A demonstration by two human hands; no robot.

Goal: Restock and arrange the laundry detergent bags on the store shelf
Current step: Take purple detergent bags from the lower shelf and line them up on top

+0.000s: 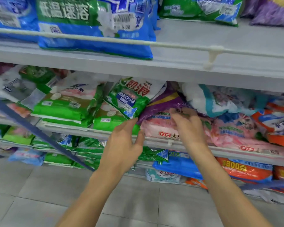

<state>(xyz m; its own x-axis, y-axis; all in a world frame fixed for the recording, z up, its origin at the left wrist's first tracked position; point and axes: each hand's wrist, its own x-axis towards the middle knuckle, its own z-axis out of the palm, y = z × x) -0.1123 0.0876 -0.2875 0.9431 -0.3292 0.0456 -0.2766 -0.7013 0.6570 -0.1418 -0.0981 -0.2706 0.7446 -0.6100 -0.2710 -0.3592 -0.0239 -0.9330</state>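
Note:
A purple detergent bag [164, 104] lies tilted on the middle shelf, on top of a pink bag [159, 126]. My right hand [187, 125] is curled over the purple bag's lower edge and grips it. My left hand [123, 145] is at the bag's left corner, fingers apart, touching the edge where it meets a green and white bag [129, 97]. That green and white bag leans against the purple one. Stacks of green bags [66, 107] fill the shelf to the left.
The middle shelf's front rail [169, 142] runs under my hands. The top shelf [220, 40] holds blue bags [95, 30] at left, with bare shelf at right. Pink, orange and teal bags [239, 126] crowd the right side. More bags fill the lower shelf above a tiled floor [39, 194].

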